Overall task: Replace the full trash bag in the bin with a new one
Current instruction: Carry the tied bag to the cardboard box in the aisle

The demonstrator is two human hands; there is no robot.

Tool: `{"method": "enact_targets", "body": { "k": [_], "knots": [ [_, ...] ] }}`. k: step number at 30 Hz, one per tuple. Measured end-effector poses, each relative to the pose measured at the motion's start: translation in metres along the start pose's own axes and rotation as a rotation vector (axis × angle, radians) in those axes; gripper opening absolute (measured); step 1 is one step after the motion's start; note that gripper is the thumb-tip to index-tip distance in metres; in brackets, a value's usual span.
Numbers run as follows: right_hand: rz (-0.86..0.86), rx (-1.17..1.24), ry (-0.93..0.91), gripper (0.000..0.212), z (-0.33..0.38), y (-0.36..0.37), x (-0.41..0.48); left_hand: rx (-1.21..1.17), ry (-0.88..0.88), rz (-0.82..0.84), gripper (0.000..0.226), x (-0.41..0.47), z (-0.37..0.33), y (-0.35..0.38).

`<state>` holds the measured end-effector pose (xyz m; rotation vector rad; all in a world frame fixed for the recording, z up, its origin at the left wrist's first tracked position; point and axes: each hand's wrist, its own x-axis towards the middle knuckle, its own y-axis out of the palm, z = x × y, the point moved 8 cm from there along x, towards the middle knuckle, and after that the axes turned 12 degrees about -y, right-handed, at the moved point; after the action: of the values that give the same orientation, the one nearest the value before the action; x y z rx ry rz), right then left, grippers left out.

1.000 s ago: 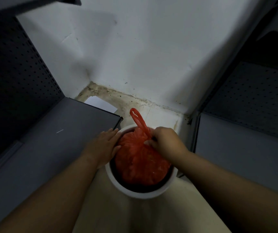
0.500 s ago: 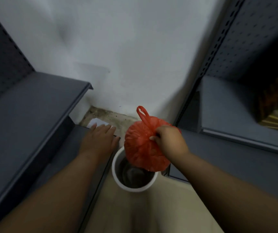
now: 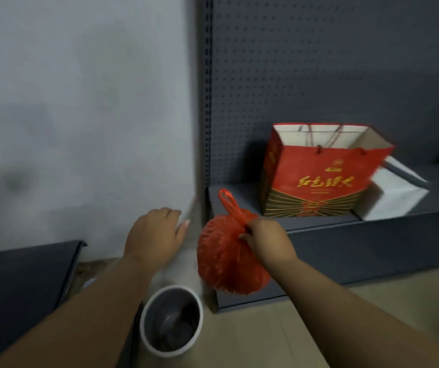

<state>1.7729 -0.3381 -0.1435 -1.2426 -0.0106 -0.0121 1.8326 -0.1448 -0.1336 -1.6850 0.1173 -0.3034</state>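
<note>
Your right hand [image 3: 265, 239] is gripping the knotted red trash bag [image 3: 229, 258], hanging clear above the bin [image 3: 172, 321]; your left hand [image 3: 156, 233] is hovering with fingers relaxed.

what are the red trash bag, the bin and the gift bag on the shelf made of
The trash bag looks like thin plastic film: crinkled, faintly shiny, bunched into a knotted loop. The bin is probably smooth moulded plastic, white outside and dark inside; coated metal cannot be ruled out. The gift bag looks like stiff paper or card: red with gold print, sharp folded edges, cord handles.
</note>
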Motion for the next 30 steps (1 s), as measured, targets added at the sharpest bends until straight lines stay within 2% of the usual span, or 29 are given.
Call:
{"method": "enact_targets", "body": {
  "k": [5,10,15,18,23,30],
  "knots": [
    [-0.125,0.014,0.266,0.026,-0.059,-0.061,-0.08,-0.024,0.264,-0.067,0.06,-0.009,-0.1,-0.039],
    [-0.274,0.02,0.538,0.023,-0.119,-0.11,-0.193,-0.076,0.504,-0.089,0.039,-0.037,-0.215,-0.052],
    [-0.389,0.026,0.834,0.024,-0.172,-0.142,-0.324,-0.131,0.758,-0.077,0.037,-0.097,-0.345,-0.068],
    [-0.483,0.023,1.003,0.023,-0.192,-0.154,-0.411,-0.164,0.926,-0.084,0.038,-0.158,-0.419,-0.078],
    [-0.54,-0.002,1.307,0.029,-0.213,-0.158,-0.572,-0.18,1.205,-0.03,0.041,-0.293,-0.528,-0.08],
    [-0.652,-0.046,1.586,0.018,-0.189,-0.151,-0.804,-0.183,1.548,-0.015,0.04,-0.522,-0.637,-0.094]
  ]
}}
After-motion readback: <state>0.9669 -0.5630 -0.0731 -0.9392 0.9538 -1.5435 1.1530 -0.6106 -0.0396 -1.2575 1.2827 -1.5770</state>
